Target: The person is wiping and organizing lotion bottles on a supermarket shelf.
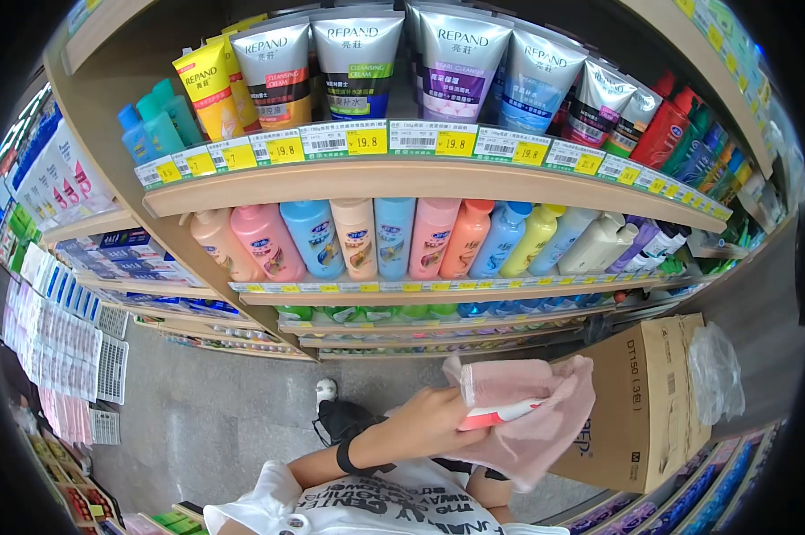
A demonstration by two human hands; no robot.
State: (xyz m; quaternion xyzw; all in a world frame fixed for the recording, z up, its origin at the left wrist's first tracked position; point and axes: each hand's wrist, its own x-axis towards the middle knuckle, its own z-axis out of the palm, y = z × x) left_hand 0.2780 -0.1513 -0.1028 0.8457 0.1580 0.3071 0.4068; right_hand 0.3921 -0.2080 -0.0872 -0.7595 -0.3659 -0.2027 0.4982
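Observation:
My left hand (438, 412), with a black band on the wrist, is closed round a red and white item (502, 415), perhaps a tube or packet. A pale pink cloth (554, 419) lies around and behind this item and hangs down to the right, with a thicker folded part above my fingers. My right forearm shows below the cloth, but the right hand is hidden behind it, so its fingers cannot be made out.
Ahead are shelves with squeeze tubes (358, 67) on top and bottles (394, 236) below. A cardboard box (634, 401) with clear plastic (716, 374) stands at the right. Baskets (111, 367) stand at the left, by the grey floor (224, 419).

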